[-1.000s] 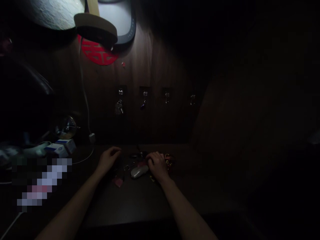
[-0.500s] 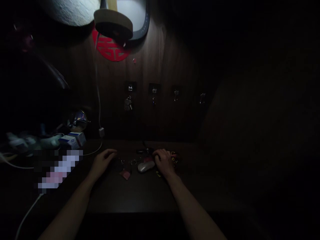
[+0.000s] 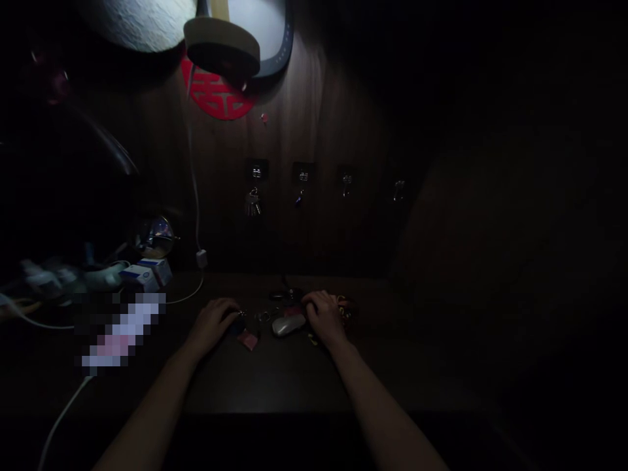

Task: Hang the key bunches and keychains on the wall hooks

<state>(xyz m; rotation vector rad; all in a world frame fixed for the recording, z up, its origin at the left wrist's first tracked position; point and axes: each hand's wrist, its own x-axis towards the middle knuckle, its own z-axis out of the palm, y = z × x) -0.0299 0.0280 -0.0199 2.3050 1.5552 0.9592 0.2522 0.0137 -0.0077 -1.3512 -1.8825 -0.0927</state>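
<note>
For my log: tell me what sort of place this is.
Likely a dim room in a home: a lamp, keys on stick-on wall hooks, and a red double-happiness wall decoration.

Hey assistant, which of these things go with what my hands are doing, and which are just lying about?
With the hands: left hand, dark fob, pink tag, key ring, right hand, silver oval object.

Lying about: white boxes, hanging keys, lamp.
</note>
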